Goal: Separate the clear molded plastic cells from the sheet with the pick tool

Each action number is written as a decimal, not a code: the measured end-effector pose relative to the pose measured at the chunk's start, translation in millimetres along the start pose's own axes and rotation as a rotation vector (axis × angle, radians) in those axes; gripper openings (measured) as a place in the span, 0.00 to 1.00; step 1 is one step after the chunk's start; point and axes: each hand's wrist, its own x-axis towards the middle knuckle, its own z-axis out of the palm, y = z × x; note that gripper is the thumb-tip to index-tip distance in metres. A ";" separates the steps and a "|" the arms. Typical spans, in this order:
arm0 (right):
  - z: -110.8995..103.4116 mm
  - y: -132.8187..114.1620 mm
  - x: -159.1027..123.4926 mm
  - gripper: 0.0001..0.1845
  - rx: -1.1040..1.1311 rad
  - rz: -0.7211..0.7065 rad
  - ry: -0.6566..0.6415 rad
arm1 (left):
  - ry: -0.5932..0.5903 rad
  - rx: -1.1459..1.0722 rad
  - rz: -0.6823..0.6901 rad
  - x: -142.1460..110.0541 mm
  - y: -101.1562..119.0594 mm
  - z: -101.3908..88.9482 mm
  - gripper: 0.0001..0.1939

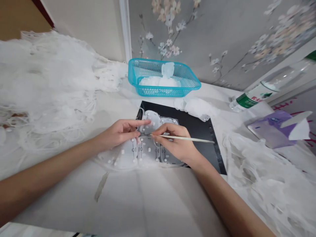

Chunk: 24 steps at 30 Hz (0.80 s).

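Note:
My right hand (176, 141) grips a slim whitish stick-like tool (197, 139) like a pen. Its tip, too small to make out, meets a translucent white moulded sheet (150, 158) with rounded panels, slots and small raised dots. On the left part of that sheet rests my left hand (120, 133), index finger stretched out and thumb apart from it, the other fingers curled. Both hands are close together, the left fingertips just beside the tool's tip. Under the sheet lies a black mat (199, 141), its right side showing.
Behind the mat stands a blue plastic basket (164, 92) holding white translucent pieces. More white pieces (197, 108) lie at the mat's back edge. Tangled white scrap is heaped left (49, 65) and right (266, 174). A plastic bottle (256, 95) and purple tissue pack (274, 128) are at right.

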 end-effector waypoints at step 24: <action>9.0 5.0 -4.3 0.02 -0.084 0.034 0.000 | -0.059 0.426 0.061 2.0 -0.5 2.1 0.18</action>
